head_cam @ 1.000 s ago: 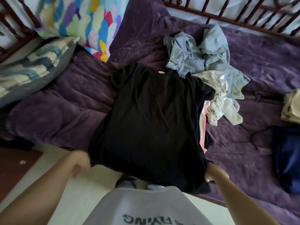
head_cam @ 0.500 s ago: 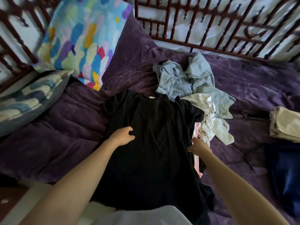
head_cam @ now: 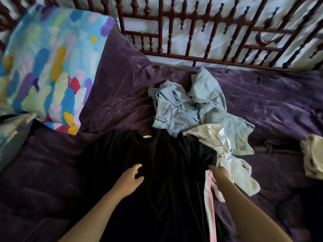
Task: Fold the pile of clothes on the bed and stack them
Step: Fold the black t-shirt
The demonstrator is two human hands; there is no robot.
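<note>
The black T-shirt (head_cam: pixel 162 180) lies spread flat in the near middle of the bed, its collar toward the far side with a small pale label showing at the neck, and its lower part runs out of view at the near edge. The left hand (head_cam: pixel 130 179) rests palm down on the left of the shirt's chest, fingers relaxed and a little spread, the thumb apart, holding nothing. The right hand (head_cam: pixel 219 172) is at the hem of the shirt's right sleeve, seen from the back with its fingers curled under; whether they have hold of the sleeve or of the cloth beside it cannot be told. A pink-and-white garment (head_cam: pixel 209 198) shows as a strip just beside the shirt's right edge, under the right wrist. To its right a crumpled white garment (head_cam: pixel 227 154) touches the sleeve, and farther off lie light blue jeans (head_cam: pixel 183 110) in a loose heap, partly under the white one. Folded cream clothes (head_cam: pixel 312 159) sit well apart at the right edge. All rest on a purple bedspread (head_cam: pixel 279 105). A bright patterned pillow (head_cam: pixel 49 67) leans at the far left, with a paler pillow (head_cam: pixel 10 131) nearer at the left edge. A dark wooden spindle rail (head_cam: pixel 192 32) runs along the far side.
</note>
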